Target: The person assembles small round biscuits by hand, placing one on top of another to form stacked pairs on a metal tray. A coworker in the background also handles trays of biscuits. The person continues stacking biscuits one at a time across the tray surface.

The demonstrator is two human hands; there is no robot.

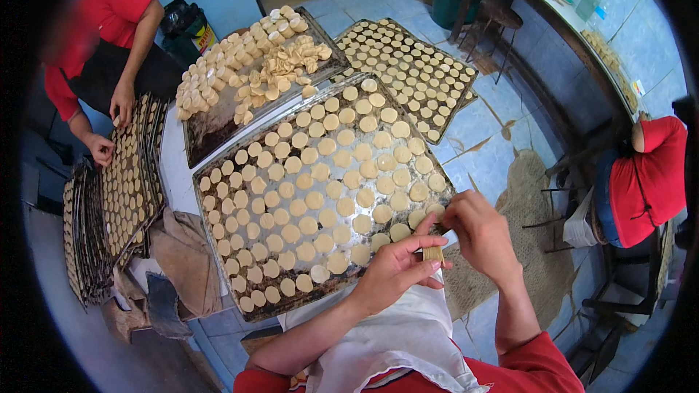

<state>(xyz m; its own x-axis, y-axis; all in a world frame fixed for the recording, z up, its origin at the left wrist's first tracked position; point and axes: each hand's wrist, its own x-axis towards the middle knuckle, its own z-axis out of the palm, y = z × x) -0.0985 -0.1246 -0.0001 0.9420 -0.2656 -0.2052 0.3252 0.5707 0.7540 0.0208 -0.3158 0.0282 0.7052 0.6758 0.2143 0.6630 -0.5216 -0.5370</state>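
In front of me is a dark baking tray (247, 313) covered in rows of flat, round, pale discs, likely cookies (314, 199). At its near right corner, my left hand (393, 269) is closed around a short stack of the same round cookies (433, 254), held edge-on between thumb and fingers. My right hand (482, 233) is just beside it, its fingers curled and pressed together over the tray corner. What those fingertips hold, if anything, is hidden. A small white piece (451, 238) shows between my hands; I cannot tell what it is.
Behind my tray, another tray (211, 135) carries piled and stacked cookies. A third filled tray (437, 133) lies at the back right. On the left, a co-worker (131, 14) handles cookies over upright stacked trays (131, 196). Another person (644, 182) sits right, near a long table (582, 22).
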